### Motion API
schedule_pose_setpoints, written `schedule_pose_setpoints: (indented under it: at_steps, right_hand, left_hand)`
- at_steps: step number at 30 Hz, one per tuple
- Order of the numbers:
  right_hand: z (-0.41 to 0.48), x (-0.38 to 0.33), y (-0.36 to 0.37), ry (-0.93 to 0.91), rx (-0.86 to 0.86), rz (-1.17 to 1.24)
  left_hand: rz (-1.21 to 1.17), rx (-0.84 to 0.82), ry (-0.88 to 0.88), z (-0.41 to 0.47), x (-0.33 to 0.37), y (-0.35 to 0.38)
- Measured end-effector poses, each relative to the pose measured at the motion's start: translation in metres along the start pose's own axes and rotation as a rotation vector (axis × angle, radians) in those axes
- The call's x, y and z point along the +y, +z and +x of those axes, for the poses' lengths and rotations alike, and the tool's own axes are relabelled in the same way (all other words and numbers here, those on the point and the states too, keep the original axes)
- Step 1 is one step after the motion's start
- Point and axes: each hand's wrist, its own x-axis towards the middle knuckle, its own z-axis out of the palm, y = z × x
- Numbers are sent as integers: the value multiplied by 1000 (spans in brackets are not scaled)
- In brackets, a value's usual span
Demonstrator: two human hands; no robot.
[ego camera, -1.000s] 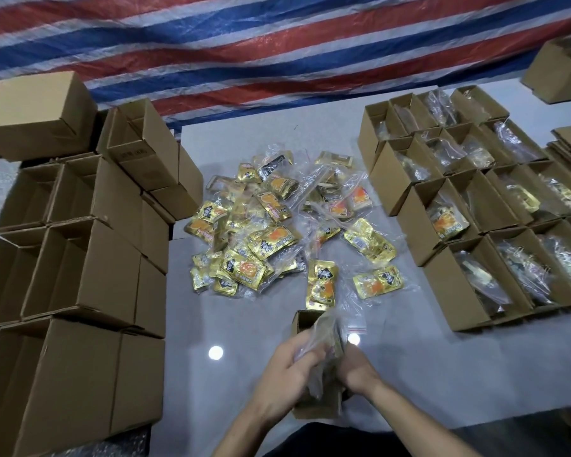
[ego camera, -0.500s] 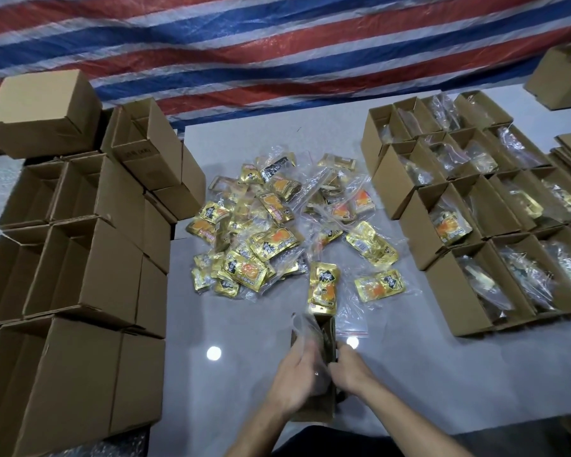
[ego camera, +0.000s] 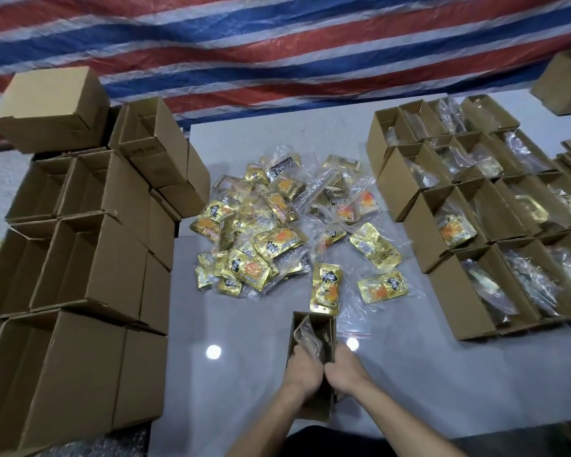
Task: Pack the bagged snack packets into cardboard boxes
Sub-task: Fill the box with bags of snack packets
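Observation:
A small open cardboard box (ego camera: 329,324) stands upright near the table's front edge. A clear bag of snack packets (ego camera: 305,338) sits down inside it, its top just under the rim. My left hand (ego camera: 302,369) reaches into the box mouth, its fingers curled on the bag. My right hand (ego camera: 348,366) grips the box's right wall. A pile of bagged gold snack packets (ego camera: 271,235) lies on the table beyond the box, and the nearest bag (ego camera: 325,288) almost touches the box's far rim.
Stacks of empty cardboard boxes (ego camera: 86,258) fill the left side. Rows of open boxes with bags in them (ego camera: 449,275) line the right. An empty zip bag (ego camera: 355,324) lies right of the box. A striped tarp (ego camera: 277,44) hangs behind the grey table (ego camera: 228,374).
The bag, held above the box a second ago, has gone down inside it. Both hands have lowered with it to the box mouth.

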Motion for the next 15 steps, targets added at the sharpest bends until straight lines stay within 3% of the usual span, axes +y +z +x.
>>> schedule_pose_setpoints:
  at_steps: [6,13,15]
  right_hand:
    - [0,10,-3,-5,-5,18]
    - [-3,8,-6,-31,-29,33]
    - [-3,8,-6,-19,-34,43]
  left_hand:
    - [82,49,101,-18,3,-8]
    - [-177,148,184,-15,15,-14]
    - [-143,140,225,-16,9,-12]
